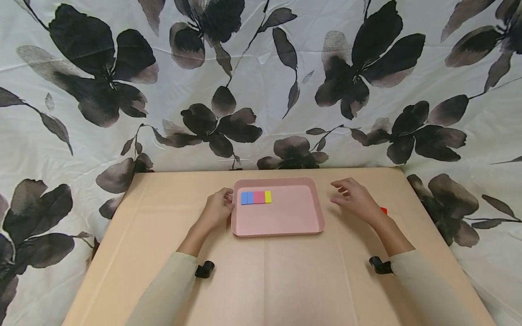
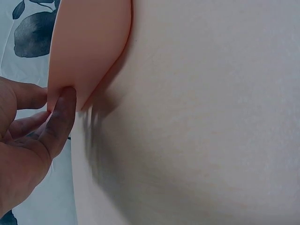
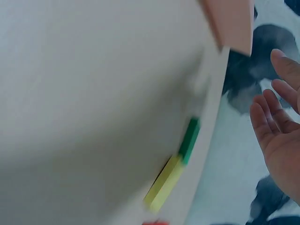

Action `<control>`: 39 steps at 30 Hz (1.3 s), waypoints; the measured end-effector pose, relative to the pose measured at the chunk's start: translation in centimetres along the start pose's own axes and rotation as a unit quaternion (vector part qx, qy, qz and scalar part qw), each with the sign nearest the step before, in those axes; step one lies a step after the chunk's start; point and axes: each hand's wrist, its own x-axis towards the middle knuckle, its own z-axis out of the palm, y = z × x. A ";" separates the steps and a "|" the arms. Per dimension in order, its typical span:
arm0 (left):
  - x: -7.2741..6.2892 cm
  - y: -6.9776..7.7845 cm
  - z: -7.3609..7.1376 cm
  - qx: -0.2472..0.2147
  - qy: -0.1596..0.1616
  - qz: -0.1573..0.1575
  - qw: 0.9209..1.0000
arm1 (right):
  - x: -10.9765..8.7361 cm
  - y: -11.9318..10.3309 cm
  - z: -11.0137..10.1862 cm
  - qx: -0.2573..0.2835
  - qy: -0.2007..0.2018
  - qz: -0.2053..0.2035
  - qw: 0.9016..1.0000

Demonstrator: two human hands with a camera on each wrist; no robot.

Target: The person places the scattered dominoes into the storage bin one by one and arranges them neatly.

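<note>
My left hand [image 1: 217, 206] pinches the left rim of a pink tray [image 1: 281, 222]; in the left wrist view its fingers [image 2: 64, 115] lie on both sides of the tray wall [image 2: 89, 51]. Inside the tray, side by side in a row, are two blue blocks [image 1: 247, 198], a pink block [image 1: 259, 197] and a yellow block [image 1: 268, 196]. Off the tray's right side, my right hand [image 1: 354, 198] hovers with loosely bent fingers and nothing in them. The right wrist view shows its fingers [image 3: 276, 112] apart from the tray corner [image 3: 234, 28].
Below the right hand, a green block [image 3: 189, 140] and a yellow block [image 3: 164, 183] lie end to end on the table. A red block [image 1: 384, 210] shows partly behind the right wrist. Floral cloth [image 1: 220, 127] hangs beyond the table's far edge.
</note>
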 end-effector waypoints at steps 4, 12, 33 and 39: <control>0.1 0.0 0.0 0.002 0.001 0.003 1.000 | -1.5 1.7 -0.9 -0.019 0.005 0.014 1.000; 0.0 0.1 0.0 0.008 0.002 0.008 1.000 | -4.3 4.4 -2.0 -0.033 -0.003 0.053 0.998; -0.2 0.0 0.0 -0.005 -0.002 0.004 1.000 | -6.2 6.6 -2.0 -0.049 -0.064 0.102 0.991; -0.2 0.0 0.1 -0.004 -0.002 0.004 1.000 | -6.6 6.7 -1.7 -0.041 -0.064 0.094 0.993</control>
